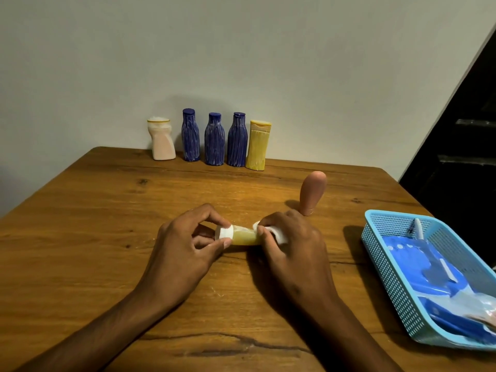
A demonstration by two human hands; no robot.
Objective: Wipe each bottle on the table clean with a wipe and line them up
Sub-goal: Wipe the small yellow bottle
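left hand [188,237] pinches small bottle [245,236] cap end | right hand [292,237] presses wipe [277,233] around it

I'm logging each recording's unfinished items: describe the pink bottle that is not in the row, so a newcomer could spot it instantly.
Start at the wooden table, then find the blue basket at its right edge. Just left of the basket's far corner, beyond the right hand, stands the lone pink bottle. Unlike the five bottles lined along the wall, it stands apart, upside down on its narrow end.
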